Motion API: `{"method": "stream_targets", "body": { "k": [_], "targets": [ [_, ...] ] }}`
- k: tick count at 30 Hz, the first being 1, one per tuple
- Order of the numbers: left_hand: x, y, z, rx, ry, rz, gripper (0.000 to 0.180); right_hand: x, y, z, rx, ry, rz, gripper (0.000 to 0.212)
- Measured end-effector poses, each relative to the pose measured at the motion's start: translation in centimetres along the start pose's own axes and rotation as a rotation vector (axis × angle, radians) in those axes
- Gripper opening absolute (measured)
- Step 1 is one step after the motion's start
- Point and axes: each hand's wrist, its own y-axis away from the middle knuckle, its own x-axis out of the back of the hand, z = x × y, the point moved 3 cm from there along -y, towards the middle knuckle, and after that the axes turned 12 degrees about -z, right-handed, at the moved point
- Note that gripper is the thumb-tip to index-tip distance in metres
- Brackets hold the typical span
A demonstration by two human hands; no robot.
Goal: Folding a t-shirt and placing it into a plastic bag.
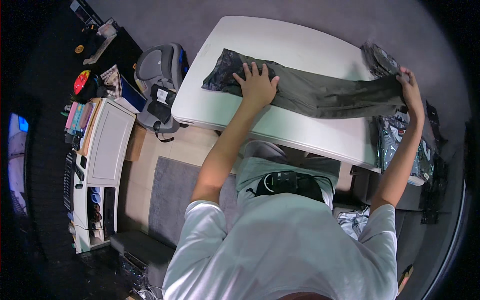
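Observation:
Olive-green trousers (pixel 325 92), seemingly folded lengthwise, lie stretched across the white table (pixel 280 40). Their left end shows a dark, mottled patch (pixel 225 72). My left hand (pixel 257 85) presses flat on the cloth beside that patch, fingers spread. At the far right end, my right hand (pixel 411 90) pinches the hem between thumb and fingers, by the table's right edge. Small creases run along the middle of the cloth.
Plastic-wrapped packages (pixel 392 135) are at the table's right edge, with another dark bundle (pixel 377 60) behind. A grey child car seat (pixel 157 80) stands left of the table. Further left is a white cabinet (pixel 110 142) holding books and small items.

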Motion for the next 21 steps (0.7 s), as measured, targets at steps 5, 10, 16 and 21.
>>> {"method": "stream_targets", "body": {
  "k": [5, 10, 16, 21],
  "targets": [
    [6.3, 0.0, -1.9, -0.107, 0.373, 0.153, 0.058, -6.9, -1.3, -12.8, 0.292, -0.126, -0.201, 0.041],
    [8.6, -1.5, -7.1, -0.006, 1.264, -0.164, 0.062, -22.5, -5.9, -22.8, 0.388, 0.325, -0.302, 0.050],
    [6.3, -3.1, -14.7, 0.189, 1.327, -0.420, 0.082, -34.1, -3.2, -26.5, 0.201, 0.050, -0.664, 0.035],
    [6.0, -2.4, -13.9, 0.067, 1.087, -0.204, 0.057, -32.0, -2.2, -17.3, 0.310, 0.275, -0.431, 0.027]
  ]
}}
